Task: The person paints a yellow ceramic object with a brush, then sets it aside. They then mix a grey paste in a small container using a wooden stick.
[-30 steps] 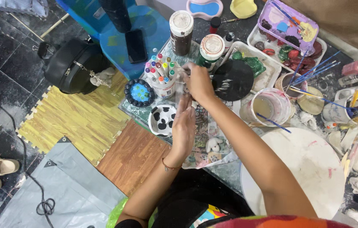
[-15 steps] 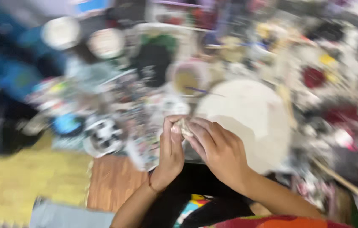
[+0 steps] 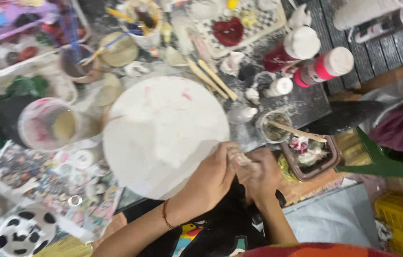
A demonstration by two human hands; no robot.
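Item: small pale lump [image 3: 237, 156], pinched between my left hand [image 3: 213, 178] and right hand [image 3: 261, 177], both closed on it at the near rim of the round white board [image 3: 163, 128]. Step, as I judge: working the lump by fingertip; next calls for steady pinching. Change: half a second ago the hands sat left of the board; view has swung.
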